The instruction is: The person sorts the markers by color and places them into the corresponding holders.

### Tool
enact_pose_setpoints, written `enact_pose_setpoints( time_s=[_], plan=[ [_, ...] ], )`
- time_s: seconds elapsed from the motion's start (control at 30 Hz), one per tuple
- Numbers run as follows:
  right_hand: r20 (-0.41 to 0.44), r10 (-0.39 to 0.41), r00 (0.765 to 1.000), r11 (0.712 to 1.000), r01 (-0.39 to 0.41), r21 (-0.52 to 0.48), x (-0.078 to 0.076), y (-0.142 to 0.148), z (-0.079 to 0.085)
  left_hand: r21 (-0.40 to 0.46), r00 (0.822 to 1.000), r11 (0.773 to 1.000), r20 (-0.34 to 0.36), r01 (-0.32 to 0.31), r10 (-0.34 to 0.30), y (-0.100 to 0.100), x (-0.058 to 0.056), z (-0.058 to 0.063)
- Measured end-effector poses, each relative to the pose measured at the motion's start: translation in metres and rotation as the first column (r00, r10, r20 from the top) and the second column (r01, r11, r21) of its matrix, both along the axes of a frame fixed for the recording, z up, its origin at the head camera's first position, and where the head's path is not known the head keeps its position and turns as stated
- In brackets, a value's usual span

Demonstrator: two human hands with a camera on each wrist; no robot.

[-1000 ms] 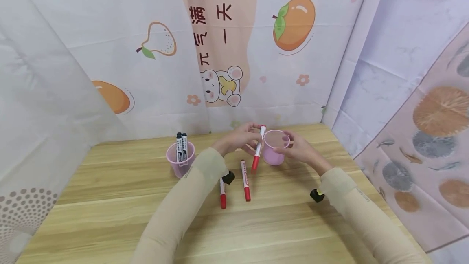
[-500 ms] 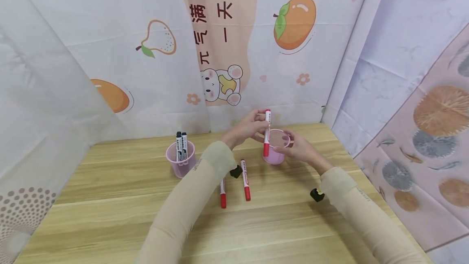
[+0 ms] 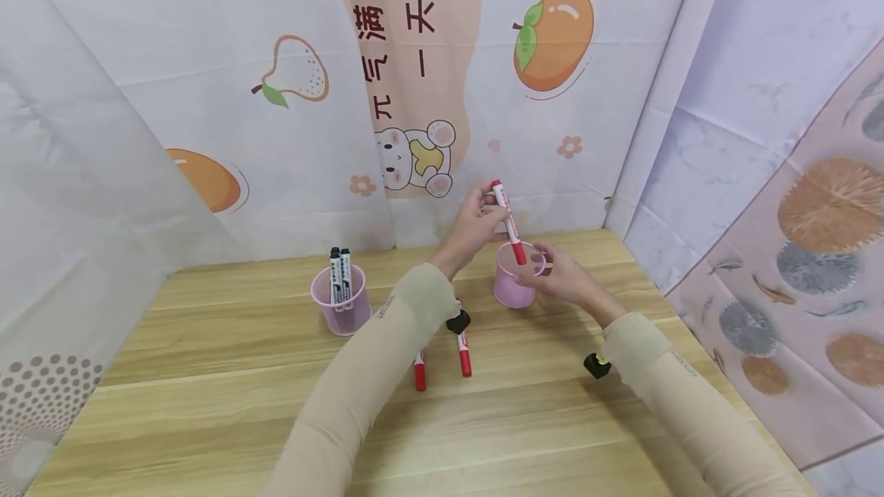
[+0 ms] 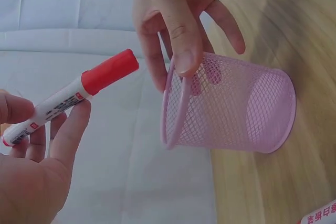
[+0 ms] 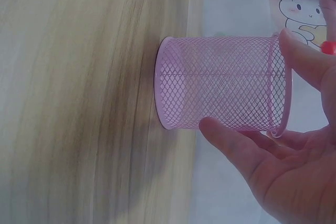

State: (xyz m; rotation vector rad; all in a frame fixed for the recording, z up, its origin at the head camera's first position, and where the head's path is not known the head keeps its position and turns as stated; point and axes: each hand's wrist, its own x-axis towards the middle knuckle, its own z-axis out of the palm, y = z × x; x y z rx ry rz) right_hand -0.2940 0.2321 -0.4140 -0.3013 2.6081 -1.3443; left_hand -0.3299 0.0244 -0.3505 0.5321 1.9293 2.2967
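Being held are a marker by the left grip and, at its six o'clock, a cup by the right grip

A wood-grain bench runs from near to far, where a white curtain shows an orange persimmon, a pear outline and dark Chinese characters. Creased pale sheeting hangs left, brown dots low on its near part; right, lilac-white fabric meets a pink panel.
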Motion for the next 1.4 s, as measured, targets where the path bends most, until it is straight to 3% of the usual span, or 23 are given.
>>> enact_pose_setpoints(
  time_s=[0.23, 0.83, 1.1, 1.4],
  plan=[
    [0.005, 0.008, 1.0, 1.0, -0.008, -0.01, 0.002, 0.0, 0.002, -0.05, 1.0, 0.999, 0.025, -0.009, 0.01, 0.007, -0.001, -0.006],
    [0.024, 0.01, 1.0, 1.0, -0.01, -0.019, 0.002, 0.001, 0.003, -0.235, 0.999, 0.971, -0.031, 0.034, -0.042, 0.021, -0.004, -0.027],
    [0.009, 0.018, 1.0, 1.0, -0.018, -0.026, 0.0, 0.001, 0.003, -0.356, 0.997, 0.933, -0.034, 0.051, -0.068, 0.028, -0.003, -0.034],
    [0.015, 0.026, 1.0, 0.998, -0.025, -0.058, 0.002, -0.001, 0.003, -0.543, 0.992, 0.839, -0.088, 0.028, -0.091, 0.033, -0.002, -0.038]
  ],
)
